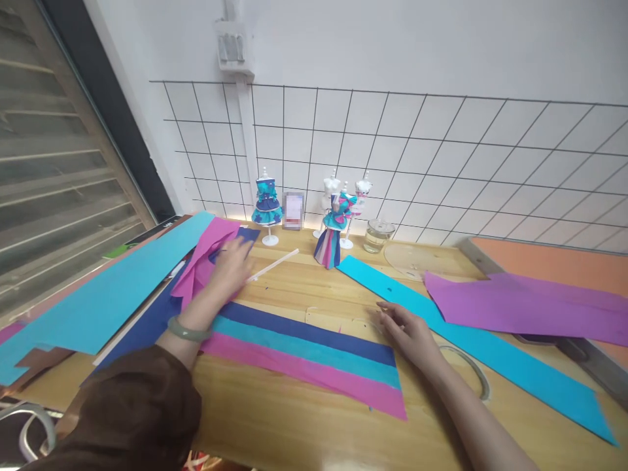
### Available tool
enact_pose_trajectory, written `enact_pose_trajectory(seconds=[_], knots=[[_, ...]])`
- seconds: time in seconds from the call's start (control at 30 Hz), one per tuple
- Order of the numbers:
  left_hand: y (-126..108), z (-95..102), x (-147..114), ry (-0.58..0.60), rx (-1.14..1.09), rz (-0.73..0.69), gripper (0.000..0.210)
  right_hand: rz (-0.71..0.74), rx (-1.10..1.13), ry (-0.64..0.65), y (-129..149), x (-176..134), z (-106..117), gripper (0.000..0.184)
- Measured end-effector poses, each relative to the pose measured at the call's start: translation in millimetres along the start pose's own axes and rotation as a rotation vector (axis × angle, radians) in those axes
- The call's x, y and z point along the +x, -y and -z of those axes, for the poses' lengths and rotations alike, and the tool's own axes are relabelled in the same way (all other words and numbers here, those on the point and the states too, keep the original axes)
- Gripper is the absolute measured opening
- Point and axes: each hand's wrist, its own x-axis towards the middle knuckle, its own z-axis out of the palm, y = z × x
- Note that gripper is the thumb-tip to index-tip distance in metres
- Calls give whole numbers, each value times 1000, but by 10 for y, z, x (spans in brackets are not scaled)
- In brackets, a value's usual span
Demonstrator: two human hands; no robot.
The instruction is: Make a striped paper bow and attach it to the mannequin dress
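**A:** What do the hands rest on?

**B:** A wooden surface (294, 418) covered in coloured paper. The left hand (230, 265) lies flat, fingers together and slightly blurred, on a pile of pink paper pieces (203, 261) at the far left. It presses down on them and grips nothing. A green bangle (186, 330) circles that wrist, above a brown sleeve (132, 405).

**A:** And the right hand?

**B:** The right hand (409, 333) lies near the middle, palm down, fingers loosely spread, holding nothing. Its fingertips sit just beyond the far right corner of three overlapping paper strips (314, 356), dark blue, turquoise and pink, laid side by side across the near centre.

**A:** What lies around them?

**B:** Just right of the right hand, a long turquoise strip (490, 353) runs diagonally from the far middle to the near right edge. A purple sheet (530, 304) overlaps it at the right, with an orange sheet (564, 265) farther back. On the left, a large turquoise sheet (108, 294) lies slanted over a dark blue sheet (147, 327). A thin white stick (272, 266) lies just right of the left hand.

**A:** Anything at the back?

**B:** Small dress-form stands against a wire grid (441, 163) on the white wall: one in a blue-and-turquoise paper dress (266, 206), another in a striped paper gown (331, 242), and a glass jar (377, 235) beside them.
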Motion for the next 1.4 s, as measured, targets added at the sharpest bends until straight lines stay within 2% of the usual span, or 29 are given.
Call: enact_pose_trajectory(seconds=[0.03, 0.07, 0.17, 0.27, 0.33, 0.43, 0.5, 0.57, 0.7, 0.87, 0.97, 1.03, 1.13, 1.3, 1.4], knots=[[-142, -42, -62, 79, -53, -161, 40, 26, -1, 21, 33, -15, -4, 42], [-272, -85, -131, 149, -104, -265, 37, 56, -9, 50, 70, -31, -7, 42], [-557, -191, -341, 386, -240, -495, 33, 112, -70, 183, 183, -75, -8, 40], [-660, -248, -486, 537, -289, -596, 30, 128, -135, 300, 262, -105, 9, 40], [-651, -270, -527, 575, -279, -620, 31, 150, -173, 342, 289, -117, 24, 40], [-605, -296, -537, 592, -256, -610, 34, 172, -201, 382, 299, -130, 25, 29], [-587, -313, -535, 606, -255, -608, 30, 178, -201, 404, 295, -136, 6, 14], [-586, -330, -536, 615, -267, -621, 25, 188, -185, 413, 290, -142, -18, 9], [-602, -344, -554, 593, -341, -635, 23, 187, -76, 399, 318, -150, -11, 7], [-616, -284, -584, 607, -454, -555, 23, 38, 57, 393, 419, -145, 105, 19], [-605, -256, -579, 620, -470, -511, 31, -39, 95, 356, 420, -123, 164, 27], [-590, -251, -562, 635, -452, -520, 33, -66, 118, 316, 374, -103, 190, 32], [-563, -253, -532, 651, -411, -567, 26, -104, 156, 204, 266, -69, 227, 35], [-509, -265, -491, 542, -381, -583, 26, -143, 145, -4, 64, 11, 342, 38], [-458, -282, -457, 521, -372, -551, 26, -154, 162, -134, -76, 69, 426, 42]])
